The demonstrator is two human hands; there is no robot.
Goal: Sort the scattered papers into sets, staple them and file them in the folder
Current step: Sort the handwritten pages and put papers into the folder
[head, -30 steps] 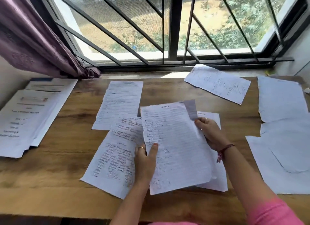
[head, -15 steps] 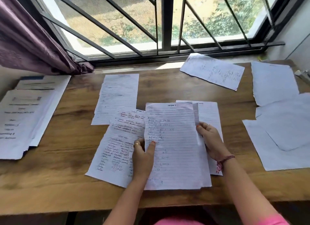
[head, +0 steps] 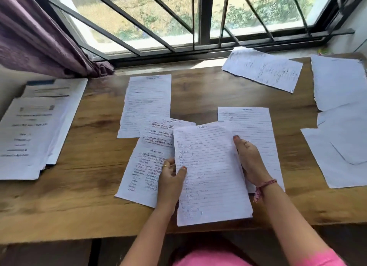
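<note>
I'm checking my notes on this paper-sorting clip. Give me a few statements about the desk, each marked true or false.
1. Both hands hold the same lined sheet. True.
2. The left hand lies flat on bare wood. False: it grips the sheet's left edge.
3. A printed stack sits at the table's left end. True.
4. A stapler sits beside the right hand. False: no stapler is visible.
</note>
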